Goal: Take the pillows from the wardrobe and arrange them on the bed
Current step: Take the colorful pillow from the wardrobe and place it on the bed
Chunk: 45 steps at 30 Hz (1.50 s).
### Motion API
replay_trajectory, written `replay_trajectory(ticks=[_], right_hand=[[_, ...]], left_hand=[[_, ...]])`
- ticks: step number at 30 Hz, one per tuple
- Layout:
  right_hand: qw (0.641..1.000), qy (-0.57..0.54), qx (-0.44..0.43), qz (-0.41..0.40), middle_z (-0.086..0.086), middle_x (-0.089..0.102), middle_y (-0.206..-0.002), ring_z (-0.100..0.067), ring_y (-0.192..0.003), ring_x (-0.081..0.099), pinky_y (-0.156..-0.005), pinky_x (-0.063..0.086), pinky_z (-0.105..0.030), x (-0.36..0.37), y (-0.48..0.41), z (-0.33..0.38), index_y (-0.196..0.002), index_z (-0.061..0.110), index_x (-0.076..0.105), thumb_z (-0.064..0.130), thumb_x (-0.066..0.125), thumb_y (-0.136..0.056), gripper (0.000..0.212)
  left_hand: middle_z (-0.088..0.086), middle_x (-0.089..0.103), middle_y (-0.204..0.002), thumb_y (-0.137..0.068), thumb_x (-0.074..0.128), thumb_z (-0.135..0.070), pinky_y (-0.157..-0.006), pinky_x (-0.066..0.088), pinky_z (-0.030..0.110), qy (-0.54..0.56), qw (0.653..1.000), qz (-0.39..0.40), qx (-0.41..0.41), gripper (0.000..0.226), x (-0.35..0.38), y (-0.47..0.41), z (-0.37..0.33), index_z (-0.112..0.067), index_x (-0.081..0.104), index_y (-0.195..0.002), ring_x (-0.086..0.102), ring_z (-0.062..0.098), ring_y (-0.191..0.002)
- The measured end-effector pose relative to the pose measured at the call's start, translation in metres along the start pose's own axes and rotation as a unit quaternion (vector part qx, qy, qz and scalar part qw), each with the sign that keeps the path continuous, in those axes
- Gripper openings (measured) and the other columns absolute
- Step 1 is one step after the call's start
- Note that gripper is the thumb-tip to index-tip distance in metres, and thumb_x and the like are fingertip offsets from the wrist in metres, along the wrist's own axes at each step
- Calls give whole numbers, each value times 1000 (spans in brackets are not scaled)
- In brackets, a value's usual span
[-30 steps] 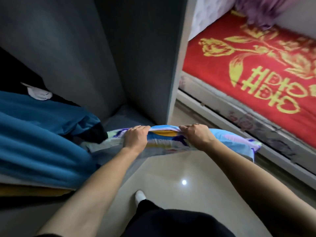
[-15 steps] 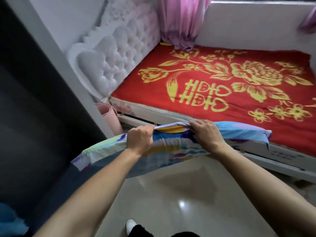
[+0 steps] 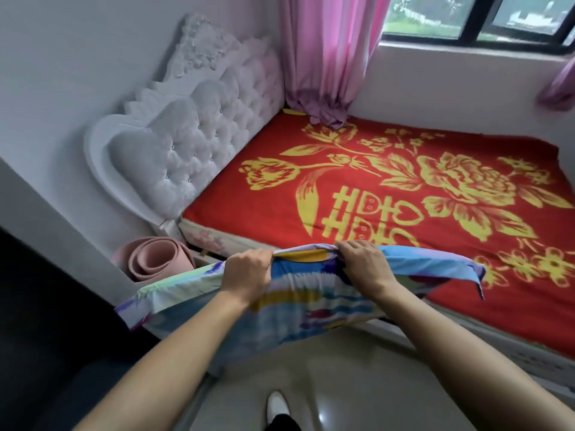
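While fingers pinch it, pillow hangs below.

We saw a pillow cased in thin, smooth printed cloth, a bed spread with a matt, woolly blanket, a headboard of tufted velvety fabric studded with shiny buttons, and a glossy, polished floor.

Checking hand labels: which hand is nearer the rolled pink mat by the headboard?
Left. The left hand grips the pillow edge just right of the rolled pink mat; the right hand grips the same edge farther right, over the bed side.
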State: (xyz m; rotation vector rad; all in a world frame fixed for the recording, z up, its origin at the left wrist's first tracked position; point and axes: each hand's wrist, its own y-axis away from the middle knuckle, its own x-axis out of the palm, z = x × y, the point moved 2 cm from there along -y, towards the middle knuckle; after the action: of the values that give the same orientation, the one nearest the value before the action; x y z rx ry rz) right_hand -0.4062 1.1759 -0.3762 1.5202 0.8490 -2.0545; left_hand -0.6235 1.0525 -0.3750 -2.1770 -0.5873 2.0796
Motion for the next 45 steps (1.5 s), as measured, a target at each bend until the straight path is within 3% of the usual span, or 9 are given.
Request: replay_trajectory(ticks=[4, 7, 10, 12, 17, 27, 32, 39, 45], right_hand=[[1000, -2, -25, -6, -11, 71, -109, -34, -102, 63, -91, 45, -42, 0, -87, 7, -118, 10, 64, 10, 67, -81, 37], [999, -12, -34, -13, -13, 72, -106, -35, -100, 63, -92, 45, -43, -2, -138, 5, -114, 8, 66, 12, 70, -79, 36], [998, -11, -50, -30, -12, 71, -108, -34, -101, 63, -95, 45, -44, -1, -184, -3, -113, 7, 66, 9, 69, -79, 34], [998, -16, -60, -33, -11, 71, -110, -34, -102, 62, -98, 43, -45, 3, -214, -9, -113, 8, 66, 8, 65, -82, 31], [997, -5, -59, -47, -10, 72, -108, -33, -101, 65, -94, 46, -44, 22, -288, -41, -111, 9, 68, 10, 66, -82, 29], [998, -13, -61, -1, 0, 69, -115, -25, -108, 63, -94, 45, -39, 60, -442, -132, -119, 20, 60, 35, 41, -101, 30], [994, -16, -103, 44, -4, 61, -128, -26, -120, 55, -100, 41, -41, 98, -494, -151, -131, 15, 53, 45, 46, -98, 45], [998, 54, -33, -22, -7, 66, -94, -32, -91, 63, -88, 46, -42, 136, -574, -144, -101, 12, 62, 18, 60, -91, 11], [996, 13, 58, -67, -18, 52, -142, -35, -136, 43, -115, 28, -54, 167, -648, -127, -136, 10, 53, 20, 55, -97, 40]], left_hand=[[2, 68, -74, -87, 59, -17, -48, 51, 37, 20, 998, -46, 22, 8, 2, -59, 50, -17, 66, -92, 65, 27, -63], [3, 72, -95, -95, 44, -35, -62, 56, 39, 36, 995, -62, 66, 33, 1, -105, 79, -15, 66, -108, 68, 27, -80], [5, 63, -130, -91, 41, -63, -93, 51, 44, 6, 998, 17, 63, 64, 12, -146, 101, -17, 52, -134, 60, 26, -117], [4, 54, -142, -88, 41, -69, -101, 45, 46, -8, 996, 75, 43, 75, 29, -176, 112, -20, 39, -145, 52, 27, -127], [4, 73, -112, -91, 54, -46, -66, 55, 38, 47, 998, 15, 31, 49, 62, -253, 117, -18, 59, -131, 70, 32, -91], [7, 72, -76, -78, 56, -18, -51, 39, 33, 8, 997, 65, -35, 28, 96, -420, 118, -25, 68, -103, 65, 38, -67], [9, 74, -77, -75, 61, -10, -52, 47, 36, 14, 996, 66, -62, 39, 118, -463, 137, -23, 70, -111, 65, 39, -65], [12, 73, -75, -72, 52, -13, -55, 51, 40, 63, 992, 41, -103, 42, 156, -527, 180, -25, 72, -107, 65, 41, -65], [22, 71, -73, -69, 44, -18, -64, 56, 46, 161, 973, 5, -163, 50, 192, -595, 239, -20, 73, -109, 64, 45, -68]])
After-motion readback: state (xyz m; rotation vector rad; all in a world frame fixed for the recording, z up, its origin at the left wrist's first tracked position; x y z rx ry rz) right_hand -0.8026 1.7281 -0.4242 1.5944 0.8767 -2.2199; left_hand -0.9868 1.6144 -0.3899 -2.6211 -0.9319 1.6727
